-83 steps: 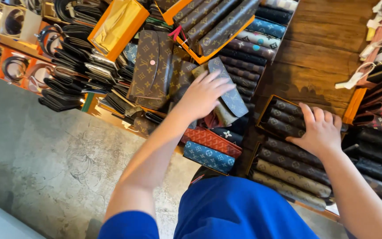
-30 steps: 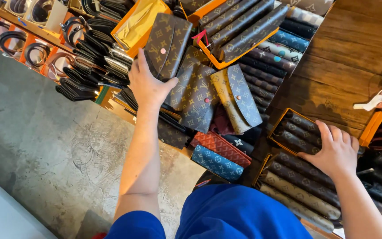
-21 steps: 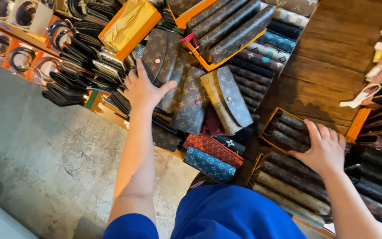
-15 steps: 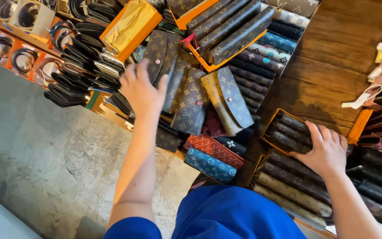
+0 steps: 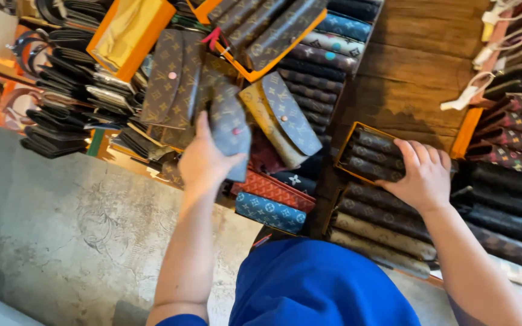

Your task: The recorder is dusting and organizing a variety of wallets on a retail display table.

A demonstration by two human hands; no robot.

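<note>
- Wallet (image 5: 229, 124), grey-brown with a printed pattern and a pink snap, sits in the left hand (image 5: 203, 163); the fingers are closed round its lower end, and it is lifted over the pile of other wallets.
- Just left of that wallet lies a brown envelope wallet (image 5: 170, 78) with its flap shut, flat on the pile.
- Just right of the held wallet a tan wallet with a grey flap (image 5: 282, 118) leans on the stack.
- Below the held wallet, toward the person, lie a red patterned wallet (image 5: 273, 190) and a blue patterned wallet (image 5: 270, 212), side by side.
- Above the held wallet an orange tray (image 5: 255, 73) holds a row of dark wallets; to the upper left stands an orange box with gold wrapping (image 5: 129, 33).
- Far right of the held wallet, the right hand (image 5: 421, 175) rests flat, fingers spread and gripping nothing, on the dark wallets in a small orange-edged box (image 5: 345, 145).
- Left of the held wallet, black belts (image 5: 67, 90) are stacked; beyond them is grey concrete floor (image 5: 61, 241).
- Up and right of it shows bare wooden tabletop (image 5: 412, 78).
</note>
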